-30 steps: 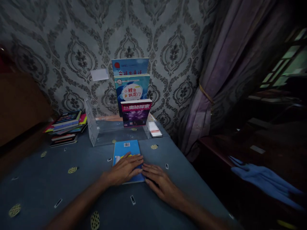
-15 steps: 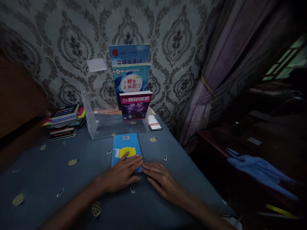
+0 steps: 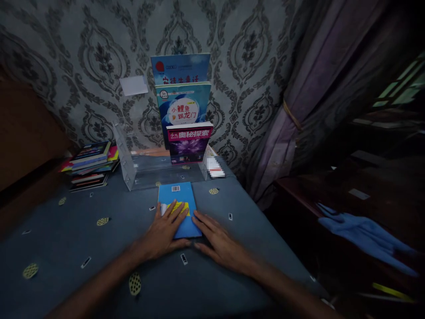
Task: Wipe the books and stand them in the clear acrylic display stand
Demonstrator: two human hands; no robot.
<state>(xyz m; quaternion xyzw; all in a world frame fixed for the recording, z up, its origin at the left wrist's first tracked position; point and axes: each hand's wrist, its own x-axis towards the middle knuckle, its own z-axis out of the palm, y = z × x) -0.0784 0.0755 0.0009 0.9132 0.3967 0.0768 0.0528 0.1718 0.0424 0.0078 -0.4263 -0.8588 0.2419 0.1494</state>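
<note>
A blue book [image 3: 186, 226] with a barcode and a yellow patch lies flat on the dark patterned cloth of the table [image 3: 109, 239]. My left hand [image 3: 166, 230] rests over its lower left part, fingers spread across the yellow patch. At the book's right edge, my right hand [image 3: 219, 243] touches it with fingers stretched out and thumb apart. Beyond the book stands a clear acrylic rack [image 3: 128, 164]. Its right side holds three visible upright books: a purple and pink one [image 3: 189, 144], a teal one [image 3: 183, 104] and a blue one [image 3: 181, 66] at the back.
A stack of books [image 3: 91, 161] lies left of the rack. A white card [image 3: 133, 85] shows above the rack's left part. Right of the rack is a white item [image 3: 215, 168], partly pixelated. A blue cloth [image 3: 365, 235] hangs beyond the table's right edge, near a purple curtain [image 3: 292, 102].
My left hand has spread its fingers and moved left over the book. My right hand has shifted slightly up along the book's right edge, its thumb now farther from the fingers. The view has shifted slightly.
</note>
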